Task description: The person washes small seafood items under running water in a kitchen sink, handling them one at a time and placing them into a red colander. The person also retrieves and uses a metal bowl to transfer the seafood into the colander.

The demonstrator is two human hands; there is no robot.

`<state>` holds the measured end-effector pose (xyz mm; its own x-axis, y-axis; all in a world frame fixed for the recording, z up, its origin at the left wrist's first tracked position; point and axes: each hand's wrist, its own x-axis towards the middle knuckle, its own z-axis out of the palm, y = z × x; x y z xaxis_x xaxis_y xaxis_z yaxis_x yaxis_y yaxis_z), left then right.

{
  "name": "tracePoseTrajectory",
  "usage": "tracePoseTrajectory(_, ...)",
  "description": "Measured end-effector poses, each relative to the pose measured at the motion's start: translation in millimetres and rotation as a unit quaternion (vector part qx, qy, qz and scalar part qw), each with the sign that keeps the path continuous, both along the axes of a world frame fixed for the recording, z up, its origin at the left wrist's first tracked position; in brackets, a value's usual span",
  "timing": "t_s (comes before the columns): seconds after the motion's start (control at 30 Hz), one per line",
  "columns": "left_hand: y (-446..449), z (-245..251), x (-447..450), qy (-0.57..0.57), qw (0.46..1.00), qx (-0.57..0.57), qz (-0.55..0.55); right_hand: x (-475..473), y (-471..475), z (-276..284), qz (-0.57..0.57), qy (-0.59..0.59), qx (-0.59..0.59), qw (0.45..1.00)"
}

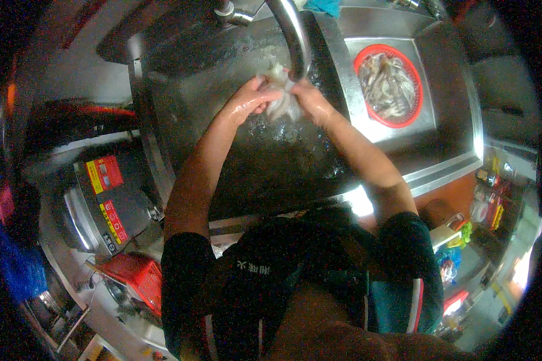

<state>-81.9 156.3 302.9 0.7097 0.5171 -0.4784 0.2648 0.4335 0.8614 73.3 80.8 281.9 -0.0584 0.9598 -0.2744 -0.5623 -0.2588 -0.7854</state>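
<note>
Both my hands are over the left basin of a steel sink (248, 162), just under the curved metal faucet (298, 40). My left hand (255, 97) grips one side of a pale, wet, blurred piece of seafood, which looks like squid (282, 106). On its other side my right hand (310, 100) pinches it, partly hidden by the faucet's end. The wet basin floor shines around and below the piece. In the right basin stands a red plastic colander (419, 92) holding a heap of similar whitish squid-like pieces (386, 83).
A teal cloth (323, 6) lies behind the faucet. A steel divider (343, 67) separates the basins. At the left are a grey appliance with red and yellow stickers (106, 194) and a red plastic basket (144, 280). Packages and bottles (488, 194) stand at the far right.
</note>
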Motion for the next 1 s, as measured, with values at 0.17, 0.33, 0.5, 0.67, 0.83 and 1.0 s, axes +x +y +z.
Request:
tracePoseTrajectory(0.17, -3, -18, -1, 0.021, 0.988, -0.124, 0.085, -1, -2, 3, 0.066, -0.011, -0.016, 0.998)
tracePoseTrajectory(0.33, -1, -13, 3, 0.073, 0.995, -0.047, 0.051, -2, -6, -20, 0.201, -0.223, 0.044, 0.953)
tracePoseTrajectory(0.5, -2, -11, 12, 0.094, 0.983, 0.157, 0.002, -3, -9, -44, 0.124, -0.461, 0.027, 0.878)
tracePoseTrajectory(0.67, -4, -22, 6, 0.086, 0.965, 0.246, -0.014, 5, -14, -28, 0.103, -0.215, -0.036, 0.971)
tracePoseTrajectory(0.83, -16, -18, 9, 0.109, 0.896, 0.429, 0.019, -3, -14, -4, 0.087, -0.031, -0.16, 0.983)
tracePoseTrajectory(1.0, -13, -7, 11, 0.201, 0.879, 0.433, -0.016, -4, -12, 1, 0.061, -0.31, -0.086, 0.945)
